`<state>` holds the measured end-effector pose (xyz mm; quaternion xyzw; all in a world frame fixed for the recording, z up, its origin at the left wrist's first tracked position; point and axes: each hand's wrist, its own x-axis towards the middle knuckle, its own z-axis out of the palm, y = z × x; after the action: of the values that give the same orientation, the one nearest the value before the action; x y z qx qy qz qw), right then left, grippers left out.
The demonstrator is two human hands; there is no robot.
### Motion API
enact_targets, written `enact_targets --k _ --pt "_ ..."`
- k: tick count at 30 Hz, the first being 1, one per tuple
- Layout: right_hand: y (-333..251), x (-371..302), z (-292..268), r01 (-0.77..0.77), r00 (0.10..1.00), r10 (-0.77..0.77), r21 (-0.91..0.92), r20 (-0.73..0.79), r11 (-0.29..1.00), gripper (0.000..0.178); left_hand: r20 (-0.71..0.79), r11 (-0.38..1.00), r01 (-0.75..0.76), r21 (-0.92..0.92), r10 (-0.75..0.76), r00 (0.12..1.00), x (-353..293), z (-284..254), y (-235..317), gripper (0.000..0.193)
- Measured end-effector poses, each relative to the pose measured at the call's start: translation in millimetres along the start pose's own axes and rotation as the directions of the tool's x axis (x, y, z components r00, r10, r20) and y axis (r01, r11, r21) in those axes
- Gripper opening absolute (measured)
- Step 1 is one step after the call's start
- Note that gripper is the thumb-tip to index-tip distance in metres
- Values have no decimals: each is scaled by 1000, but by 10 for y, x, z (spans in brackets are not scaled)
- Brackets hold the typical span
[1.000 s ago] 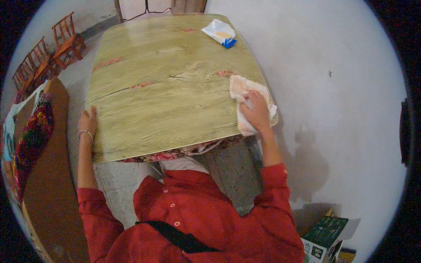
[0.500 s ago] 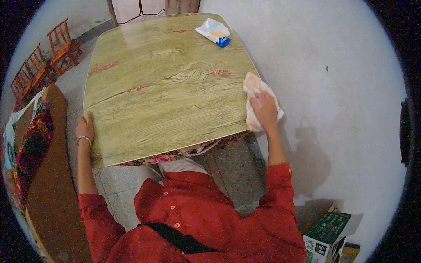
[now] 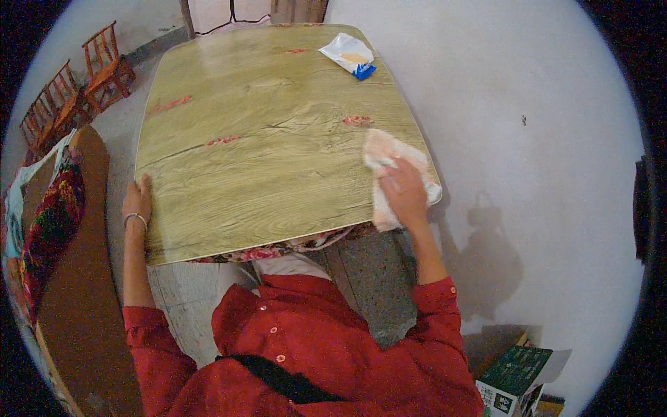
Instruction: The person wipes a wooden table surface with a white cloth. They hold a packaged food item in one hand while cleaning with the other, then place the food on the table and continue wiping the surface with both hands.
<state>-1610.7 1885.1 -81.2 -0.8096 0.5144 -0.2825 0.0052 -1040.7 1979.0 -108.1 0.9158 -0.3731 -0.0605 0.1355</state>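
A wood-patterned table [image 3: 278, 167] with a pale green-brown top and small red flower marks stands before me. My left hand [image 3: 137, 200] grips its left edge near the front corner, thumb at the rim and the other fingers partly hidden. At the right front corner, my right hand [image 3: 403, 191] holds and presses a white and pale-orange cloth [image 3: 384, 148] against the top, slightly blurred. One end of the cloth hangs over the front edge. Farther back on the right lies a white and blue plastic packet [image 3: 347, 54].
A white wall [image 3: 514, 167] runs along the table's right side. Wooden chairs [image 3: 104, 69] stand at the far left. Close on the left is a brown padded seat back [image 3: 76, 278] with colourful fabric over it. A green and white box [image 3: 517, 372] sits at the lower right.
My right hand has moved the cloth left and toward me, so it now reaches past the front edge. My left hand stays at the table's left edge.
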Motion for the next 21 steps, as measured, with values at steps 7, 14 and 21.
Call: enact_targets --k 7,14,21 --pt "388 738 314 -65 993 49 -150 -106 987 28 -56 999 -31 22 32 998 148 139 -79 63" --pt "-734 1014 982 341 938 -337 -38 84 939 26 -13 1000 -18 17 18 1000 21 -28 93 62" --pt "-634 497 356 447 884 -440 -15 157 894 30 -13 1000 15 5 -15 1000 -115 -80 172 63"
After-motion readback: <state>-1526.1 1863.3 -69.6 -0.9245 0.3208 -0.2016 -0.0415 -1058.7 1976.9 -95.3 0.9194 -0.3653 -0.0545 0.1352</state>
